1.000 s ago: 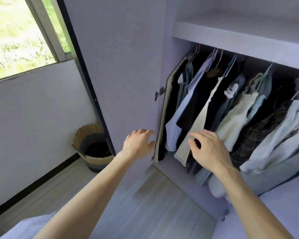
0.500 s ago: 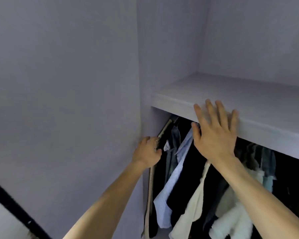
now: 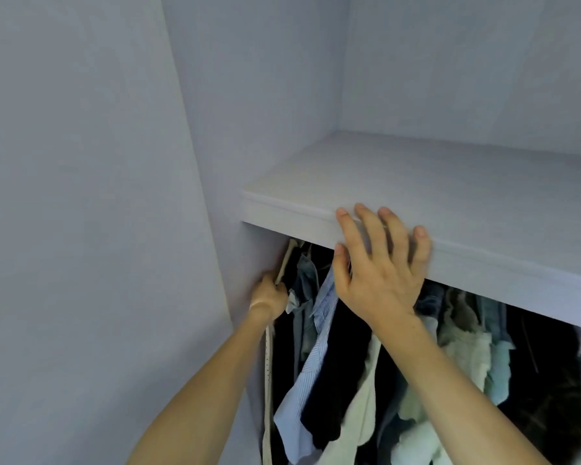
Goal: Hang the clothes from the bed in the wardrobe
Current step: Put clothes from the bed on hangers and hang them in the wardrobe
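Head view: our left hand [image 3: 269,297] grips the beige-edged garment [image 3: 268,370] at far left of the wardrobe [image 3: 265,112]; right hand [image 3: 379,273] fingers spread wide, flat on shelf [image 3: 467,196] edge above hanging clothes [image 3: 319,333].

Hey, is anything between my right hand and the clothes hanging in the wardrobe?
Nothing visible does. The right hand is spread open, its fingers over the front edge of the shelf, and the hanging clothes start right below its palm. The left hand grips a beige-edged piece at the far left end.
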Demonstrator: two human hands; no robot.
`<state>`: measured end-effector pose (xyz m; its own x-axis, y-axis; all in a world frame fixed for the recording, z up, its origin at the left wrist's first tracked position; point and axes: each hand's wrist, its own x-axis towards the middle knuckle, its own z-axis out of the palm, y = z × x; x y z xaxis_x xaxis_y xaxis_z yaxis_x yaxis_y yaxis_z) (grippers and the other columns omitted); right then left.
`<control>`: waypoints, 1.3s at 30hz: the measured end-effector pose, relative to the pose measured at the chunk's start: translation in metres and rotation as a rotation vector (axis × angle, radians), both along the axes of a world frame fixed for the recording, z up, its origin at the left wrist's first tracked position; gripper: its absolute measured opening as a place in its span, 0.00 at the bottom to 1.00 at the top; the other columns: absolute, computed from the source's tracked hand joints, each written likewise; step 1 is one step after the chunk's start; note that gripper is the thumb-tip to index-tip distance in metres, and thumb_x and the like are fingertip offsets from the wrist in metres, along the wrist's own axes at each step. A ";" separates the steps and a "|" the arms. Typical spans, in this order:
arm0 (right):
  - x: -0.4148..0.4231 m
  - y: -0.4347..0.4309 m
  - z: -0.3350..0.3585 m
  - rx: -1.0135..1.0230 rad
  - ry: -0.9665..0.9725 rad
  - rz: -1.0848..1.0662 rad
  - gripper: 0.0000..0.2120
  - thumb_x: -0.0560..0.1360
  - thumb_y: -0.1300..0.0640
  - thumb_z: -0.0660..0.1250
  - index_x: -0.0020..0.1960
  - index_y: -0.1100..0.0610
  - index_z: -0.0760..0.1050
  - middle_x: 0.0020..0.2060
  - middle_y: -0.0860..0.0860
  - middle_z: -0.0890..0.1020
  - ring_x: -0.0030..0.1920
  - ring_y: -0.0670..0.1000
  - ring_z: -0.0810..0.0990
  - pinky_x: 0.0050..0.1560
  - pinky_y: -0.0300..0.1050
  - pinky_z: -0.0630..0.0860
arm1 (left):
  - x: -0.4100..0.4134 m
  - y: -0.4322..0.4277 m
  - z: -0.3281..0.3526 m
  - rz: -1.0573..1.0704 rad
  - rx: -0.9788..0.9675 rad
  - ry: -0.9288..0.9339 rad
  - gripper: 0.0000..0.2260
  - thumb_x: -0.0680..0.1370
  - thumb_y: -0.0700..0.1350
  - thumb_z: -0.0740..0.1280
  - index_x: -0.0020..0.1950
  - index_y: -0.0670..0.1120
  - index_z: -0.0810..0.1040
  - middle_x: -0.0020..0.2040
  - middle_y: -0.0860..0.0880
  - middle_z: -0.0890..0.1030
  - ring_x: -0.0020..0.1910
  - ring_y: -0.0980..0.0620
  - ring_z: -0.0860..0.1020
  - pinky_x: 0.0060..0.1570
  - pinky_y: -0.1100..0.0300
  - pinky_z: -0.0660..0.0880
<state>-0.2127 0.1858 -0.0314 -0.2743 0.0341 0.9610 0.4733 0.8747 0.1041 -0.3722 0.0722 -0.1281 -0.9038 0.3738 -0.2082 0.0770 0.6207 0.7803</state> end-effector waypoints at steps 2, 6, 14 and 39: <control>0.000 0.000 0.000 0.003 0.009 -0.016 0.22 0.78 0.49 0.64 0.72 0.48 0.73 0.67 0.48 0.77 0.68 0.54 0.74 0.71 0.58 0.60 | -0.004 0.007 0.002 -0.017 0.014 -0.009 0.23 0.84 0.47 0.57 0.78 0.42 0.60 0.73 0.41 0.70 0.70 0.40 0.71 0.66 0.56 0.68; -0.001 0.000 0.001 -0.005 0.021 -0.037 0.22 0.77 0.48 0.65 0.70 0.47 0.75 0.66 0.48 0.78 0.68 0.53 0.74 0.72 0.58 0.60 | -0.010 0.015 0.002 -0.023 0.079 -0.019 0.21 0.84 0.52 0.57 0.76 0.48 0.64 0.70 0.43 0.74 0.67 0.41 0.74 0.64 0.57 0.70; -0.004 0.001 0.000 0.010 0.025 -0.059 0.21 0.76 0.48 0.65 0.69 0.46 0.76 0.65 0.48 0.79 0.67 0.53 0.74 0.73 0.57 0.58 | -0.011 0.016 0.009 0.020 0.358 0.095 0.15 0.82 0.52 0.60 0.68 0.55 0.77 0.60 0.51 0.82 0.60 0.46 0.79 0.65 0.53 0.74; 0.019 -0.037 -0.089 -0.512 -0.468 0.614 0.28 0.75 0.50 0.65 0.74 0.55 0.69 0.76 0.51 0.66 0.75 0.54 0.66 0.70 0.56 0.69 | 0.098 -0.113 0.009 0.064 0.536 0.143 0.16 0.84 0.43 0.62 0.69 0.56 0.77 0.60 0.62 0.82 0.63 0.61 0.77 0.68 0.54 0.72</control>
